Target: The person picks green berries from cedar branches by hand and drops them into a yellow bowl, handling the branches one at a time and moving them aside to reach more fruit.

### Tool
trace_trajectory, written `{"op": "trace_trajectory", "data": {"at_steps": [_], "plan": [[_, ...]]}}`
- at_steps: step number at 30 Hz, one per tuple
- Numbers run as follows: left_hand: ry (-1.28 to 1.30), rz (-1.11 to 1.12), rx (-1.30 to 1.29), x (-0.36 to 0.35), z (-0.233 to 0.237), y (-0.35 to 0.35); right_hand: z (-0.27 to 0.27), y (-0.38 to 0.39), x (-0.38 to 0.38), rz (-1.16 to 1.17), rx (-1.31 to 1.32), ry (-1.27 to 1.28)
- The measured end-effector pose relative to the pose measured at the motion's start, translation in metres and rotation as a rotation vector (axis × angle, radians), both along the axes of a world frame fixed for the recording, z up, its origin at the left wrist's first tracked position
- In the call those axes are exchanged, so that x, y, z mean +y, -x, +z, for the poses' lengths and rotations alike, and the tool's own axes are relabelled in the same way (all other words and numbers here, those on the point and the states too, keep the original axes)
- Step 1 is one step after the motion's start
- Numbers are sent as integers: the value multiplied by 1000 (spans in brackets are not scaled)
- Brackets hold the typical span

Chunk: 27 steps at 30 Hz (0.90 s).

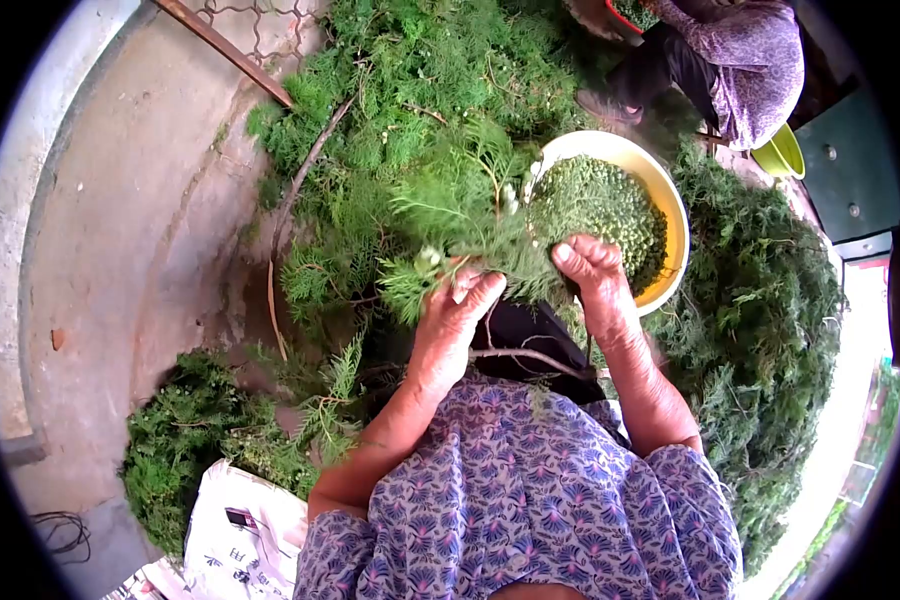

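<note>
My left hand (462,305) is closed round the base of a leafy evergreen branch (470,220) with a few pale green cones (429,257) on it. The branch fans out ahead of me, and some of its sprays overlap the left part of a yellow basin (676,225). Small round green cones (615,195) fill much of that basin. Over its near side, my right hand (595,268) is curled with thumb against fingers, at the edge of the foliage. What it pinches is hidden. A bare brown twig (530,354) lies across my lap.
Cut evergreen branches (420,80) are heaped ahead, with another large pile (750,330) on the right. Another person (740,60) sits at the upper right near a green basin (781,153). A white sack (240,530) with a phone (240,517) lies at lower left.
</note>
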<state>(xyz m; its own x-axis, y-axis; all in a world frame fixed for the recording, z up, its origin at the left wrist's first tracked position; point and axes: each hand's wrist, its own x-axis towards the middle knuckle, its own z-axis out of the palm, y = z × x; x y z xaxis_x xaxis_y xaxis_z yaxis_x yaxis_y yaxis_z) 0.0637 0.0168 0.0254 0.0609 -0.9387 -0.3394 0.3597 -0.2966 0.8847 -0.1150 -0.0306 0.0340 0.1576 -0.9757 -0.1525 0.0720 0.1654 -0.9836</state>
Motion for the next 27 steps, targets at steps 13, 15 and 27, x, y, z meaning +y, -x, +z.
{"op": "trace_trajectory", "data": {"at_steps": [13, 15, 27], "plan": [[-43, 377, 513, -28, 11, -5, 17, -31, 7, -431, 325, 582], [32, 427, 356, -28, 10, -3, 33, -23, 16, -335, 390, 873], [489, -98, -1047, -6, 9, -20, 43, -47, -27, 224, 359, 686]]}}
